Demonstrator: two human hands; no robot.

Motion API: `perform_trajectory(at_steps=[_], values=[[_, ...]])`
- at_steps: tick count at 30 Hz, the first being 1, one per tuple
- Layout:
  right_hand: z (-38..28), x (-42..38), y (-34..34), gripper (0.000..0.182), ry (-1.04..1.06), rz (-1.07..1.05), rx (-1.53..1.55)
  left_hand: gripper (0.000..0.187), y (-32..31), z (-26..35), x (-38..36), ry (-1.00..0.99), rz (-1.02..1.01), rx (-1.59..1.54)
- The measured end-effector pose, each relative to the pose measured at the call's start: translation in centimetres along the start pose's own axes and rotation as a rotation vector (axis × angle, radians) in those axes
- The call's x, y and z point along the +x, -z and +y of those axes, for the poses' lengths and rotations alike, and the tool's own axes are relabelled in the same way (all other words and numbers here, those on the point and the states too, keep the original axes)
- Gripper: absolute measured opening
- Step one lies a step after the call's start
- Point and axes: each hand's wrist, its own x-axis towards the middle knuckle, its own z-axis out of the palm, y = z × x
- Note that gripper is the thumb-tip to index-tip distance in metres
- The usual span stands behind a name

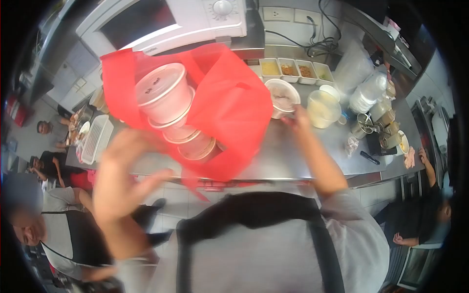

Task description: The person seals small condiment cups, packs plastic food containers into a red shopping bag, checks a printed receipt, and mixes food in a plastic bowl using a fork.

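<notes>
A red carry bag (232,110) stands open on the steel counter. Inside it, round lidded food tubs (163,93) are stacked, the top one with dark writing on its lid. My left hand (122,171), blurred by motion, is at the bag's near left side with thumb and fingers apart, holding nothing that I can see. On the bag's right, my right hand (298,121) grips the near edge of another round lidded tub (282,96); part of its fingers is hidden.
Behind stand a white microwave (195,24) and small white trays of toppings (289,71). To the right are a clear tub (323,108), stacked plastic lids (366,93) and a black marker (370,157). A white basket (96,139) sits left; other people stand on both sides.
</notes>
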Motion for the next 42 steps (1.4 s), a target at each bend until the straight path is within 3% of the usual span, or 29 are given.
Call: perform_trajectory(at_steps=[3, 6, 7, 8, 9, 11, 13, 15, 16, 17, 21, 24, 27, 28, 30, 32, 33, 34, 36, 38, 39, 40, 42], values=[[-7.1, -3.4, 2.9, 0.039, 0.163, -0.086, -0.215, 0.054, -4.1, 0.5, 0.9, -0.144, -0.064, 0.078], [-17.2, -3.4, 5.8, 0.038, 0.583, -0.054, -0.550, 0.062, -7.0, 1.2, 2.7, -0.086, -0.229, 0.057], [-21.1, -5.7, 5.4, 0.032, 0.610, -0.147, -0.501, 0.064, -7.7, 1.3, 3.5, -0.065, -0.284, 0.011], [-24.7, -5.8, 5.7, 0.029, 0.807, -0.296, -0.563, 0.065, -8.9, 1.4, 4.3, -0.071, -0.271, -0.042], [-27.2, -10.4, 2.9, 0.026, 0.677, -0.427, -0.496, 0.066, -10.1, 1.7, 5.3, -0.079, -0.261, -0.096], [-29.6, -14.7, -1.4, 0.026, 0.599, -0.515, -0.453, 0.060, -12.0, 3.4, 7.9, -0.184, 0.021, -0.330], [-29.6, -16.5, -5.1, 0.030, 0.538, -0.736, -0.425, 0.049, -13.7, 4.5, 10.8, -0.259, 0.044, -0.292], [-27.7, -16.2, -8.2, 0.035, 0.386, -1.117, -0.385, 0.037, -15.2, 5.8, 13.1, -0.154, -0.102, -0.285], [-25.6, -17.6, -10.5, 0.035, 0.377, -0.879, -0.402, 0.033, -15.6, 6.2, 13.5, -0.140, -0.127, -0.291], [-23.2, -22.3, -13.8, 0.028, 0.349, -0.951, -0.580, 0.029, -15.9, 6.5, 13.9, -0.125, -0.151, -0.296], [-19.4, -18.2, -16.6, 0.022, 0.407, -0.826, -1.084, 0.028, -16.0, 6.9, 13.4, -0.253, -0.084, -0.329], [-19.0, -15.4, -16.2, 0.023, 0.486, -0.694, -1.250, 0.030, -15.9, 7.1, 12.8, -0.270, -0.106, -0.255], [-16.9, -13.7, -15.9, 0.035, 0.511, -0.617, -1.129, 0.030, -14.7, 7.5, 12.4, -0.200, -0.226, -0.185], [-16.4, -12.1, -16.2, 0.042, 1.066, -0.629, -1.588, 0.030, -14.0, 7.7, 12.1, -0.175, -0.282, -0.169], [-16.3, -11.6, -15.3, 0.043, 0.834, -0.677, -1.460, 0.029, -12.8, 6.9, 11.9, -0.218, -0.362, -0.111], [-18.9, -12.9, -12.2, 0.047, 0.669, -0.745, -1.186, 0.034, -12.8, 4.8, 10.4, -0.397, -0.057, -0.209], [-21.0, -13.8, -9.9, 0.050, 0.627, -0.799, -0.976, 0.046, -12.7, 3.5, 9.3, -0.475, 0.189, -0.200], [-22.9, -14.7, -7.0, 0.047, 0.668, -0.704, -0.869, 0.058, -11.3, 2.6, 8.2, -0.459, 0.216, -0.065], [-25.6, -11.8, 0.5, 0.049, 0.716, -0.473, -1.122, 0.063, -8.8, 1.1, 5.9, -0.299, 0.170, 0.044], [-25.7, -6.9, 8.9, 0.049, 0.405, -0.403, -1.515, 0.059, -7.4, -0.2, 3.7, -0.178, 0.069, 0.206], [-23.2, -5.4, 11.6, 0.046, 0.422, -0.256, -1.888, 0.054, -7.1, -0.4, 2.9, -0.130, 0.006, 0.282], [-20.5, -2.5, 14.9, 0.047, 0.404, -0.272, -2.317, 0.049, -7.2, -1.0, 2.2, -0.183, -0.017, 0.308], [-15.3, -0.3, 19.5, 0.049, 0.097, -0.017, -2.106, 0.039, -8.2, -2.2, 0.8, -0.257, -0.063, 0.373]])
